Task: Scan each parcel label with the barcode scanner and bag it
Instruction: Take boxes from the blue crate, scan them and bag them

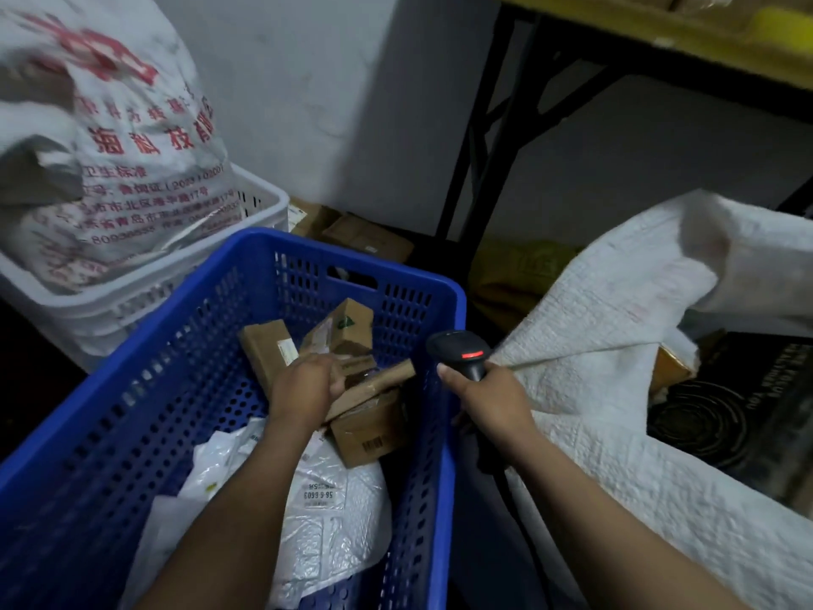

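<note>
Parcels fill the bottom of a blue crate (455, 301). Nearest are soft white mailers (334, 499), one showing a printed label. Just beyond them sits a loose heap of brown boxes (347, 332).

The left hand (303, 385) reaches into that heap with its fingers curled round the edge of a flat brown box (378, 377). This box lies tilted across a squarer box with a barcode (371, 442) on its side. The heap is tangled, so how firmly the flat box is held is hard to judge.

The right hand (488, 391) is wrapped tightly round the handle of the barcode scanner (459, 352). It holds the scanner just outside the crate's right wall, with a red light showing on its head.

To the right a white woven sack (616, 328) slumps with its mouth partly folded over, and dark items are visible inside. Farther back a white crate (268, 200) holds a printed sack (132, 147). More boxes (365, 242) lie on the floor under a black shelf frame (484, 147).

Several things could go wrong from here:
- **Wrong code read:** the barcode on the squarer box faces up and out, so a careless sweep could read it instead of the flat box's label, which is not in sight.
- **Heap disturbed:** lifting the flat box by one edge may tip the boxes leaning on it.
- **Missed drop:** the sack's sagging mouth could catch a dropped parcel and send it to the floor.
</note>
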